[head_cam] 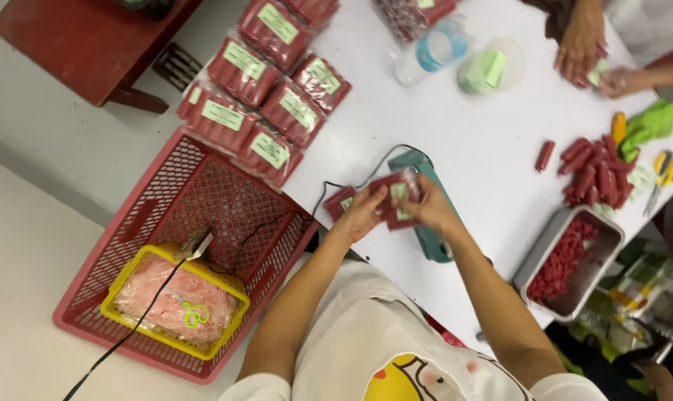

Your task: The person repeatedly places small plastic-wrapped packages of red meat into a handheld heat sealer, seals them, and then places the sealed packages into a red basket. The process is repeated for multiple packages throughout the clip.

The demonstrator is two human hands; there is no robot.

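My left hand [360, 216] and my right hand [431, 209] meet over a clear packet of red sausages [396, 194] with a pale green label, and both grip it. The packet is held just above a teal sealing machine [430, 239] near the table's front edge. A black cord [366, 178] runs from the machine across the white table [463, 141]. Another small sealed packet [339, 200] lies on the table just left of my left hand.
Sealed sausage packets [270, 96] are piled at the table's left end above a red basket [195, 193] holding a yellow basket [174, 303]. A metal tray [538, 252], loose sausages [596, 174], scissors [667, 171], a bottle [433, 48], and another person's hands [583, 46] lie right.
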